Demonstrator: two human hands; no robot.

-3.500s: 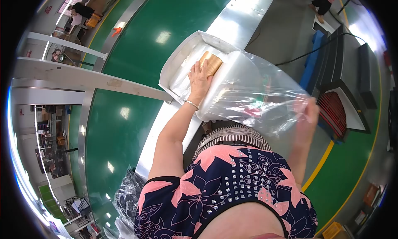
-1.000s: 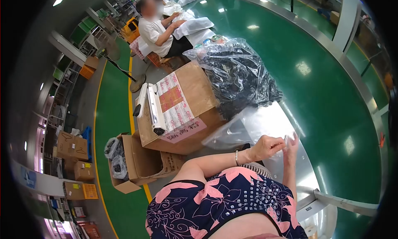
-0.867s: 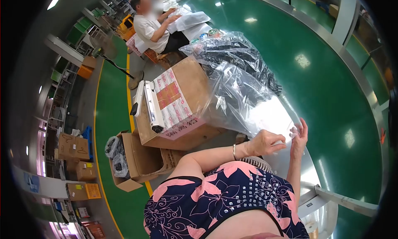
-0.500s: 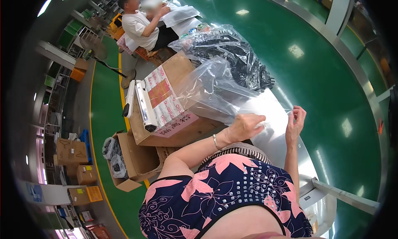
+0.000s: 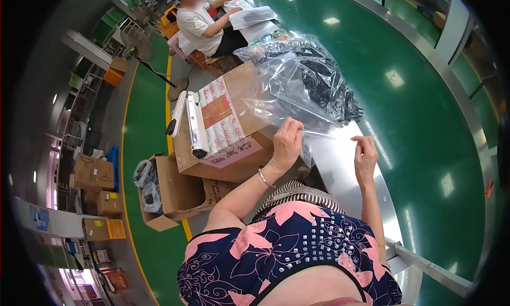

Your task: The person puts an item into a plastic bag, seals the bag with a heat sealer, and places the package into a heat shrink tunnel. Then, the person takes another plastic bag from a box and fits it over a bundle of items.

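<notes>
A large clear plastic bag (image 5: 287,101) is stretched between my two hands, over the edge of the big carton and the metal table strip (image 5: 337,154). My left hand (image 5: 288,141), with a bangle at the wrist, is closed on one side of the bag's edge. To its right, my right hand (image 5: 366,153) pinches the opposite corner between thumb and fingers. Just beyond lies a bulky clear bag of black items (image 5: 324,80), partly behind the stretched plastic.
A big carton (image 5: 239,104) carries a white bar-shaped device (image 5: 196,125). Below it stands an open carton (image 5: 186,186) beside bagged dark items (image 5: 149,186). A seated co-worker (image 5: 199,27) handles white sheets farther up the table. A fan (image 5: 139,43) stands at left. The green surface (image 5: 419,120) spans the right.
The view has turned from a white box holding a golden roll to the cartons and co-worker. Since half a second ago, my hands have moved farther up and the left one has shifted left with the bag.
</notes>
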